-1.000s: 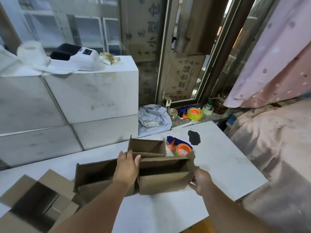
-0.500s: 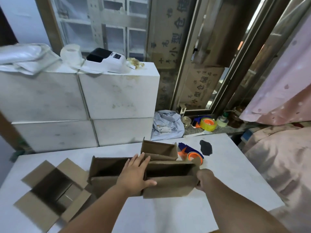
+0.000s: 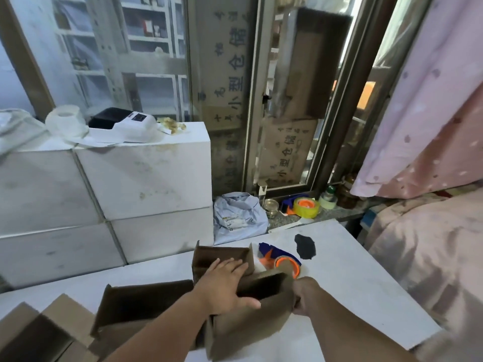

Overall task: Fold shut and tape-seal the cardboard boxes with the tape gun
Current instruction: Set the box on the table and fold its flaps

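Head view is showing the left hand (image 3: 224, 283) lying flat, fingers straight, across the open cardboard box (image 3: 248, 325) on the white worktop (image 3: 352, 283); the right hand (image 3: 304, 296) is gripping the box's right end flap, the tape gun (image 3: 283, 261) sitting just behind

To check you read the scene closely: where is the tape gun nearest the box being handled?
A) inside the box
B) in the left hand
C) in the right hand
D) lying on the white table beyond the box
D: the tape gun lies on the white table beyond the cardboard box, while the left hand presses flat on the box and the right hand grips its end.
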`<state>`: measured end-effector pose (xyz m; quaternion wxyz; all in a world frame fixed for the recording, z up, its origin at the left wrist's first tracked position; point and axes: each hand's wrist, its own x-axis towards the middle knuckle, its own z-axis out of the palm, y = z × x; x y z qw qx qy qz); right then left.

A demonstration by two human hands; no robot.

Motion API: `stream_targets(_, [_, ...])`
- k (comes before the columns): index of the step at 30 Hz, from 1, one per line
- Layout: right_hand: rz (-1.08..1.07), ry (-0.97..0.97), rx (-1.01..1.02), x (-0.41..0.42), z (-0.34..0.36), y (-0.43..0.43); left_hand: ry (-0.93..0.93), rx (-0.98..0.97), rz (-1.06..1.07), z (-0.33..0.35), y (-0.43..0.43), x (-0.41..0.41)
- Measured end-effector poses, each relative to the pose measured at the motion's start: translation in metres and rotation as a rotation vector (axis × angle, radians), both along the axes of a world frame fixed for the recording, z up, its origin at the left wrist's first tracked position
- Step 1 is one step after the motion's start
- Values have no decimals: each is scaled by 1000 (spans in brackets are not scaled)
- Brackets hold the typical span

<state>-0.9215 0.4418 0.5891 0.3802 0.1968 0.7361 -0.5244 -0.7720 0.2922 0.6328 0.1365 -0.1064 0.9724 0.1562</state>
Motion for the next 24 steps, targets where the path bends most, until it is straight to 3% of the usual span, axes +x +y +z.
stream_targets(4, [287,-90,51,-20,10,17,-64,11,-92,4,21,-32])
stream_targets(6, [569,-171,125,-40,18,23,-85,9,-105,-2,29,-55])
stream_targets(8, [987,-298,216,-65,21,23,-119,86,-86,-8,34,-77])
stream_targets(10, [1172,-403,185,-93,17,24,-139,195,-38,-14,38,-99])
stream_targets(14, [1239,-450,91,-132,3,5,-265,199,23,-16,45,-127])
stream_targets(17, [1221,-312,113,-149,-15,-18,-371,95,49,-9,52,-142])
stream_targets(24, [1204,16,-3,-155,-24,-67,-406,-11,53,-8,58,-167])
